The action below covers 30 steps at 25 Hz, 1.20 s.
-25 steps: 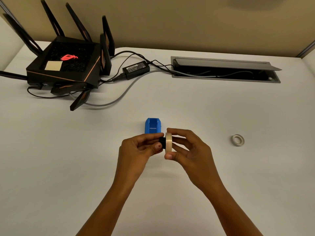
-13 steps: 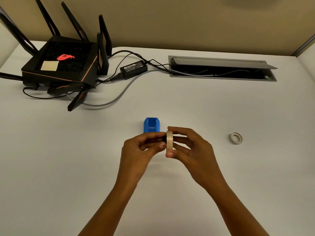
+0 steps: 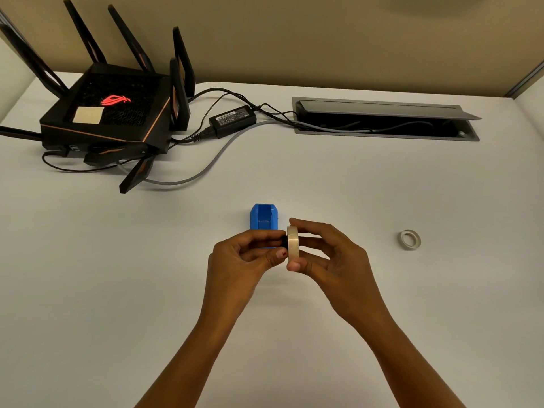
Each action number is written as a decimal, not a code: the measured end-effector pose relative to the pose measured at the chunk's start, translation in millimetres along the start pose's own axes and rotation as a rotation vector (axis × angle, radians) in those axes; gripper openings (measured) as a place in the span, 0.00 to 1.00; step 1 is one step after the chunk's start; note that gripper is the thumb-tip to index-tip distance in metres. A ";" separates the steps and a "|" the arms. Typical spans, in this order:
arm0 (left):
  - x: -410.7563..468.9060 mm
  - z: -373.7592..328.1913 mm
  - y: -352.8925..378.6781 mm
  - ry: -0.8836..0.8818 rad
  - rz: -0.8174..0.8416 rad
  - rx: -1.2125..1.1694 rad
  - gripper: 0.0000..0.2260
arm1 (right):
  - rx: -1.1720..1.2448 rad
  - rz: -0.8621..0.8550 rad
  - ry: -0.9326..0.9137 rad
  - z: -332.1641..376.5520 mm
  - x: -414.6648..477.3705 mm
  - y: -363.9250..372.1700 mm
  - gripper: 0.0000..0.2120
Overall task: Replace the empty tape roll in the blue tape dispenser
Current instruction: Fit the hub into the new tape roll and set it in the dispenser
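The blue tape dispenser (image 3: 264, 217) stands on the white table just behind my hands, its open slot facing up. My right hand (image 3: 326, 254) pinches a full cream tape roll (image 3: 293, 242) edge-on, thumb below and fingers on top. My left hand (image 3: 244, 257) grips a small black spool (image 3: 283, 241) and presses it against the roll's left face, into its centre hole. How deep the spool sits is hidden. The empty tape ring (image 3: 409, 239) lies flat on the table to the right, apart from both hands.
A black router (image 3: 109, 116) with several antennas sits at the back left, with a power adapter (image 3: 233, 117) and cables trailing toward an open cable tray (image 3: 385, 119) at the back. A beige wall runs behind the table.
Both hands stay together in front of the dispenser with the roll and spool; only the camera view has shifted slightly. The spool looks a little closer to the roll.
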State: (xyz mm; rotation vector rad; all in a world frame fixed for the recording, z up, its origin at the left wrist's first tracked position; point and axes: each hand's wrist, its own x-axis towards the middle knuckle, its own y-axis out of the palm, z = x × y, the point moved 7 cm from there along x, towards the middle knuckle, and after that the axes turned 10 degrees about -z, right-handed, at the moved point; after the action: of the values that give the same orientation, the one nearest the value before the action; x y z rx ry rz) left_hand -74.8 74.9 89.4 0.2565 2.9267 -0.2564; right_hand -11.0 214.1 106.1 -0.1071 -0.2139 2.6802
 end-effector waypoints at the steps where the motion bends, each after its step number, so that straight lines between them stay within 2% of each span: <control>1: -0.3 -0.9 0.0 0.000 0.000 -0.002 0.11 | 0.003 0.003 -0.005 0.4 -0.2 -0.1 0.25; 15: 1.2 -9.3 -1.3 0.050 -0.046 0.079 0.11 | 0.026 -0.007 -0.052 6.2 0.0 0.0 0.24; 30: -3.7 -14.7 -1.7 0.045 -0.143 0.145 0.10 | 0.077 -0.038 0.002 -1.5 4.1 4.4 0.24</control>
State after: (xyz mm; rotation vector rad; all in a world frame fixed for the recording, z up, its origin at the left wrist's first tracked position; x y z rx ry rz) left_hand -74.1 75.4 104.6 0.0746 2.9786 -0.4907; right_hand -16.3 212.2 103.7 -0.0802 -0.1105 2.6464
